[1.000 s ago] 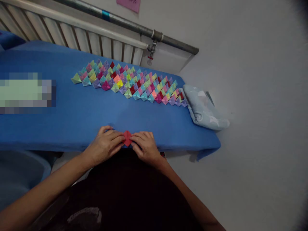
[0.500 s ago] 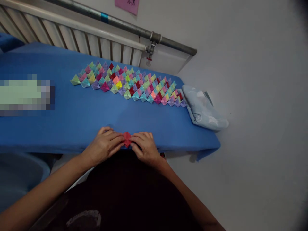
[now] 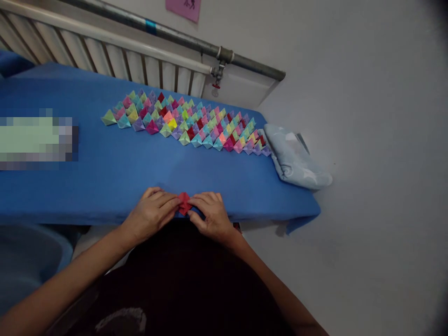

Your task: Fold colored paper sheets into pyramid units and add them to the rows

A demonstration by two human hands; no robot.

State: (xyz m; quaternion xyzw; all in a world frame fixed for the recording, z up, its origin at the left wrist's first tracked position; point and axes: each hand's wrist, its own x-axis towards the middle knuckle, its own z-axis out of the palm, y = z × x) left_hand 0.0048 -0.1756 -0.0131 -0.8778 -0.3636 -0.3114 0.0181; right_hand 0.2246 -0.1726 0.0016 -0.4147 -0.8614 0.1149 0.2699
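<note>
A small red piece of folded paper [image 3: 184, 203] is held at the near edge of the blue-covered table [image 3: 217, 175]. On its left side, my left hand [image 3: 152, 211] pinches it, fingers pressed together. From the right, the fingertips of my right hand [image 3: 211, 213] grip its other side. Parts of the paper are hidden under the fingers. Beyond both hands stand rows of folded paper pieces [image 3: 185, 123] in pink, purple, green, yellow, red and light blue, each with a pointed top.
A folded grey-blue cloth [image 3: 297, 158] lies at the table's right end. Along the wall run a white radiator [image 3: 98, 53] and a metal pipe [image 3: 189, 38] with a red-handled valve [image 3: 217, 77]. A pixelated patch [image 3: 31, 140] covers something on the left. A blue chair [image 3: 28, 261] is lower left.
The fingers have shifted slightly on the red folded paper, and my right thumb has moved a little left. The paper rows are unchanged.
</note>
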